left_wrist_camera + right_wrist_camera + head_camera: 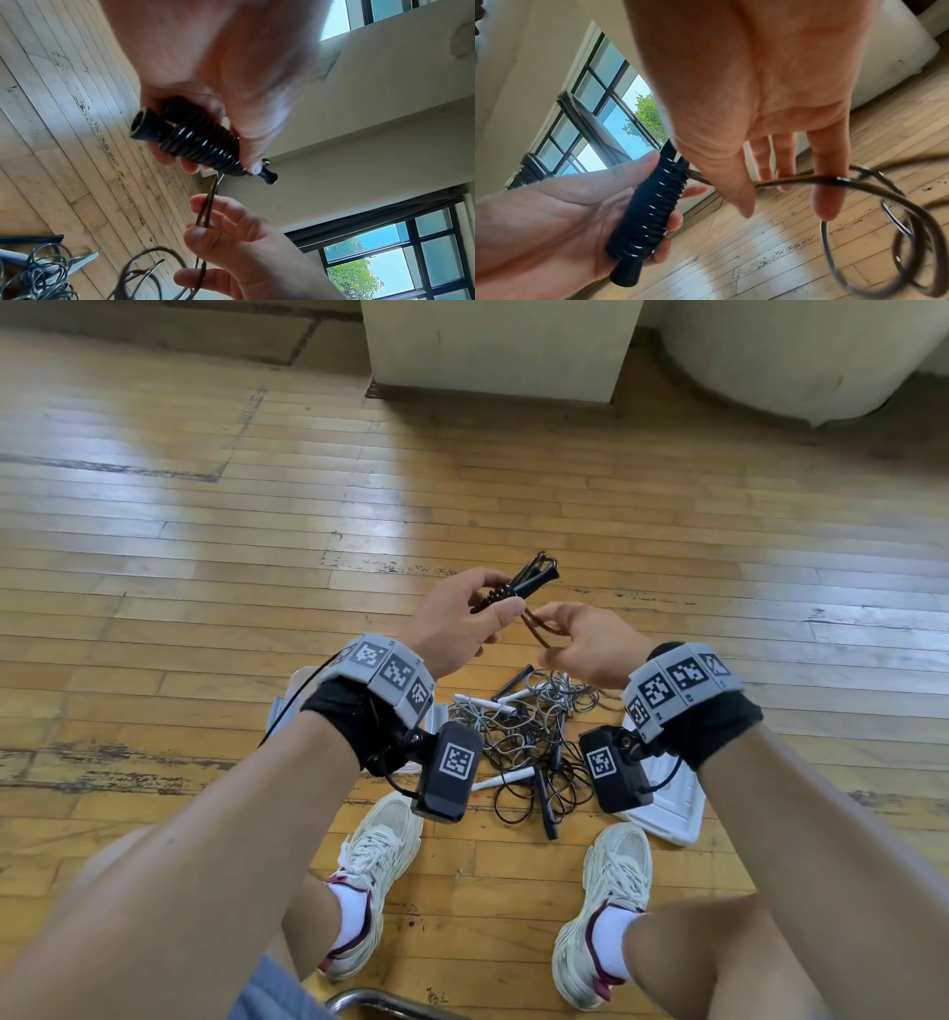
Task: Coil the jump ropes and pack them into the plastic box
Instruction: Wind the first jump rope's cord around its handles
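Black jump-rope handles (518,588), cord-wound, are gripped at frame centre by the left hand (457,624); loose cord (808,179) is pinched by the right hand (585,644).

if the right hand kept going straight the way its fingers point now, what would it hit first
Most likely the left hand and the black handles it grips, wound with rope. The right hand points forward and left, holding the loose rope. Depth is unclear; it might pass just under them.
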Motion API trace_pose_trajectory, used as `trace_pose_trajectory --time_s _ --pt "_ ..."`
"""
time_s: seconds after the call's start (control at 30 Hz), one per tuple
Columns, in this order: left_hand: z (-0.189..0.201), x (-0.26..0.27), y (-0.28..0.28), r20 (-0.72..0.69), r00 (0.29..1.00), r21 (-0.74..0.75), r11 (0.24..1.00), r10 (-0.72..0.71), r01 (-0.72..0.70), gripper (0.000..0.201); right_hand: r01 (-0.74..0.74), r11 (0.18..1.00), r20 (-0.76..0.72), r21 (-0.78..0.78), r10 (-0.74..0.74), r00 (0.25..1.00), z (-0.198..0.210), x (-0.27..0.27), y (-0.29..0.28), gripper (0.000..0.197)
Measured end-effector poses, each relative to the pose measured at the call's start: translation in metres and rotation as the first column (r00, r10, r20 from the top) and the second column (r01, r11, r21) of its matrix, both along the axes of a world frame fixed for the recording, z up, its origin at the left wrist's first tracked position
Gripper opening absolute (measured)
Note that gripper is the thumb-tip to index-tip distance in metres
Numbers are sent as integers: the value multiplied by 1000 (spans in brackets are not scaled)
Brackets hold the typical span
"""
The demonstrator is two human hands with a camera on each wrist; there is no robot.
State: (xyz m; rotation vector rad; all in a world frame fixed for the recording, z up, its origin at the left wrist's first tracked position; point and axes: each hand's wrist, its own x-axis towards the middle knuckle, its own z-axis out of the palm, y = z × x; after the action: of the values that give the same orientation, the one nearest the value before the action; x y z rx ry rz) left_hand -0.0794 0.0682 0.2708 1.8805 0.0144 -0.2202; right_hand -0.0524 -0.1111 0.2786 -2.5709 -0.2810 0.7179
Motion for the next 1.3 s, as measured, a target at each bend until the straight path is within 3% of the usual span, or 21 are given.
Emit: trace_pose_trajectory --time_s 0.13,0.23,0.37,0.47,0.53,0.63,0.73,0.8,0.87,0.93,1.0,1.07,1.1,1.17,1.3 --pt "2 0 0 -1 997 -57 996 72 -72 29 59 997 -5 -52 -60 998 -6 7 -2 55" --pt "4 2 2 -18 994 -92 990 109 -111 31 51 996 -3 -75 -52 999 -8 9 -5 69" --pt "7 -2 -1 -35 999 -112 993 18 -22 28 43 994 -19 101 -41 999 -4 5 2 78" --pt "11 -3 -3 -36 999 -146 989 -5 0 29 110 924 -113 366 -73 991 -2 7 5 52" --pt "13 -1 0 -37 999 -185 982 28 -35 27 122 904 -135 410 -72 988 0 7 5 29" --pt "14 2 5 -29 993 -209 971 116 -120 28 113 948 -130 297 -77 989 -2 7 3 13" --pt "13 4 10 -12 971 -191 953 238 -235 26 84 987 -166 134 -61 984 -15 9 -1 22" --pt "12 5 13 8 958 -164 945 287 -282 26 56 996 -162 -69 -67 985 -24 11 -2 31" --pt "10 6 15 23 962 -117 956 272 -268 26 31 969 -140 -244 -67 988 -30 12 -3 38" --pt "9 5 13 11 978 -74 976 207 -206 27 -11 950 -123 -312 -29 992 -30 11 -2 32" --pt "8 3 9 -5 992 -67 990 126 -126 29 -20 977 -102 -214 -2 995 -30 12 -3 20" --pt "7 0 3 -15 999 -54 998 39 -40 30 58 994 -102 96 -49 994 -24 13 -1 33" --pt "6 -2 0 -16 1000 -38 999 3 -4 31 126 952 -128 280 -93 987 -20 14 1 38" --pt "5 -3 -4 -9 999 -18 999 -31 31 31 230 839 -187 493 -156 970 -13 16 5 28" --pt "3 -2 -5 49 999 -6 1000 16 -15 29 330 757 -302 563 -183 936 -5 17 10 13"
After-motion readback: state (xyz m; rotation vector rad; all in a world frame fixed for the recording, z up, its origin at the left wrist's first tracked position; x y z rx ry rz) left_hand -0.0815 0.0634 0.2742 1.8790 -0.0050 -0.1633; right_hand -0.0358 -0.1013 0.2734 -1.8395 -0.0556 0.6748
